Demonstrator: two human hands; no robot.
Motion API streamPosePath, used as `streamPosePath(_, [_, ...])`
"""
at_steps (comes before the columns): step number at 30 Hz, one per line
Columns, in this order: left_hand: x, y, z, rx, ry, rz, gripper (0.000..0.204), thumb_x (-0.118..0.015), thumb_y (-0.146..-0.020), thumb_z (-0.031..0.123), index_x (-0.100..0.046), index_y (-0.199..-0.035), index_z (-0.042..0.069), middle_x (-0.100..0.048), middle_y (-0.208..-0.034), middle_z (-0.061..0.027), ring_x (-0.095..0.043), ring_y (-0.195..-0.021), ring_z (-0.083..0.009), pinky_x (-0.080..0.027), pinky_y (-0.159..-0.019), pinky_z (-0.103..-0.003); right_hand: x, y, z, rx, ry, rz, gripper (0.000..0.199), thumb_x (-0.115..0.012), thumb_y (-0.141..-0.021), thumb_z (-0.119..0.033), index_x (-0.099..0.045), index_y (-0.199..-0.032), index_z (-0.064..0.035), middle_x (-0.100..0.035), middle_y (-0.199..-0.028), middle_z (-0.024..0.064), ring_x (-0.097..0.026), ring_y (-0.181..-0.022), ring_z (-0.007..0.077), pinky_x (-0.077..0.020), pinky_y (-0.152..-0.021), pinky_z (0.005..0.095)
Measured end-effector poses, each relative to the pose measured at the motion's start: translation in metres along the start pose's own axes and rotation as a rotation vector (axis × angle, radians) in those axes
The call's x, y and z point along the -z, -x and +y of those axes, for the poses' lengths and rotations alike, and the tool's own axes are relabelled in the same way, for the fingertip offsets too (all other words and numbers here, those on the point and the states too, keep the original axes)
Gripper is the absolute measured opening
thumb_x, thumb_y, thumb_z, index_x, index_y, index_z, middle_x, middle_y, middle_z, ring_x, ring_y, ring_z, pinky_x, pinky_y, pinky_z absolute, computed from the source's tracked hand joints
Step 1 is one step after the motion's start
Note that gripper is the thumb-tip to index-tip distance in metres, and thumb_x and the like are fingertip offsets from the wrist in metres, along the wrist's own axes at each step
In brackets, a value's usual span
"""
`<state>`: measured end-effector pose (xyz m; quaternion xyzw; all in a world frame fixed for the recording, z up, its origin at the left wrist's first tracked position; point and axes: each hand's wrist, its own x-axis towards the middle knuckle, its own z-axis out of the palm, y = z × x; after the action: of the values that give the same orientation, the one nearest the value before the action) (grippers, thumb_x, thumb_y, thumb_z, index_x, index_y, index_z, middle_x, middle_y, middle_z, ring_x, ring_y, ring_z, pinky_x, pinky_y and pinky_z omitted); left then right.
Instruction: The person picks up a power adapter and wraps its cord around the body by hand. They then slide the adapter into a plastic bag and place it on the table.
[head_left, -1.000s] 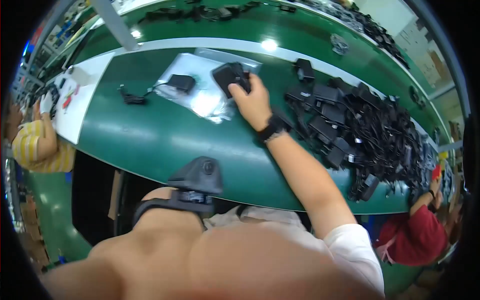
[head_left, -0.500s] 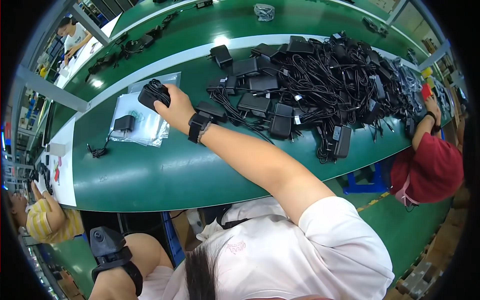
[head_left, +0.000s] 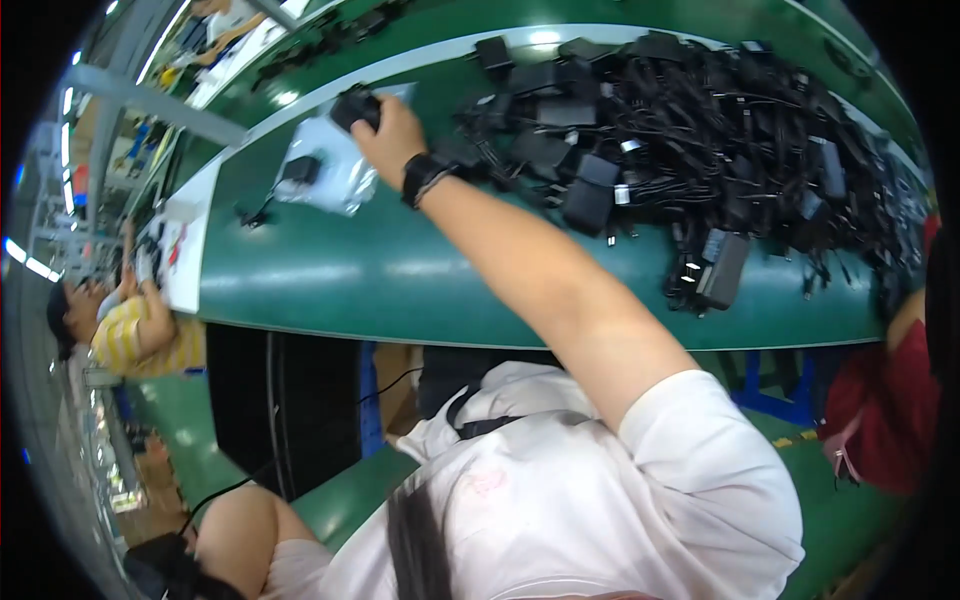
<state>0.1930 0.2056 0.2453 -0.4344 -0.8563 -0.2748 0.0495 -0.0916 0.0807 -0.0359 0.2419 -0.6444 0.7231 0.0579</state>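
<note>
A long green bench (head_left: pixel 400 290) carried a large tangled heap of black power adapters and cables (head_left: pixel 700 130) on its right part. A white sheet (head_left: pixel 185 245) lay at its left end, where a person in a yellow striped shirt (head_left: pixel 135 335) sat

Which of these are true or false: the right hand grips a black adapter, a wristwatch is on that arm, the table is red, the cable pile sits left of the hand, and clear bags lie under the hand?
1. The right hand grips a black plastic power adapter. True.
2. A black wristwatch is on that arm. True.
3. The table is red. False: it is green.
4. The pile of black adapters and cables sits left of the hand. False: it lies to its right.
5. Clear plastic bags lie beneath the hand. True.
</note>
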Motion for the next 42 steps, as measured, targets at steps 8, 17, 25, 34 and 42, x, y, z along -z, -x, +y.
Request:
streamPosePath(8, [-0.027, 0.001, -0.040, 0.446, 0.017, -0.238, 0.026, -0.059, -0.084, 0.016, -0.058, -0.104, 0.001, -0.060, -0.103, -0.0147, -0.058, -0.090, -0.0233, -0.047, -0.069, -0.031, 0.019, -0.019, 0.016, 0.020, 0.088, 0.168, 0.053, -0.063, -0.071, -0.032, -0.050, -0.108, 0.0046, -0.060, -0.096, 0.0234, -0.059, -0.088, 0.0370, -0.0461, -0.078, 0.0405])
streamPosePath(17, [-0.055, 0.033, -0.078, 0.140, 0.426, 0.101, 0.024, -0.049, -0.085, 0.012, -0.057, -0.107, 0.004, -0.058, -0.107, -0.0119, -0.054, -0.100, -0.0212, -0.046, -0.073, -0.031, 0.005, -0.009, 0.004, 0.047, 0.096, 0.062, 0.050, -0.062, -0.073, -0.029, -0.051, -0.107, 0.0059, -0.058, -0.098, 0.0247, -0.057, -0.091, 0.0382, -0.0447, -0.080, 0.0408])
streamPosePath(25, [-0.020, 0.096, -0.100, -0.517, 0.893, 0.588, 0.028, -0.041, -0.086, 0.007, -0.056, -0.109, 0.007, -0.057, -0.112, -0.0094, -0.051, -0.108, -0.0193, -0.045, -0.076, -0.032, 0.007, -0.011, 0.002, 0.039, 0.214, 0.076, 0.051, -0.064, -0.073, -0.030, -0.052, -0.107, 0.0052, -0.061, -0.095, 0.0215, -0.060, -0.087, 0.0343, -0.0460, -0.078, 0.0376])
streamPosePath(34, [-0.011, 0.122, -0.059, -0.836, 0.559, 0.483, 0.031, -0.040, -0.086, 0.007, -0.057, -0.111, 0.008, -0.054, -0.119, -0.0079, -0.046, -0.116, -0.0152, -0.043, -0.079, -0.034, 0.004, -0.011, -0.003, 0.029, 0.182, 0.069, 0.054, -0.063, -0.073, -0.032, -0.051, -0.108, 0.0066, -0.061, -0.095, 0.0204, -0.060, -0.087, 0.0325, -0.0465, -0.078, 0.0372])
streamPosePath(42, [-0.026, 0.105, -0.134, -0.324, 0.854, 0.113, 0.016, -0.057, -0.082, 0.013, -0.061, -0.083, -0.002, -0.061, -0.095, -0.0207, -0.059, -0.083, -0.0300, -0.043, -0.076, -0.042, 0.030, -0.008, 0.006, -0.005, 0.221, 0.092, 0.051, -0.063, -0.073, -0.032, -0.053, -0.106, 0.0053, -0.062, -0.092, 0.0186, -0.061, -0.085, 0.0310, -0.0469, -0.077, 0.0365])
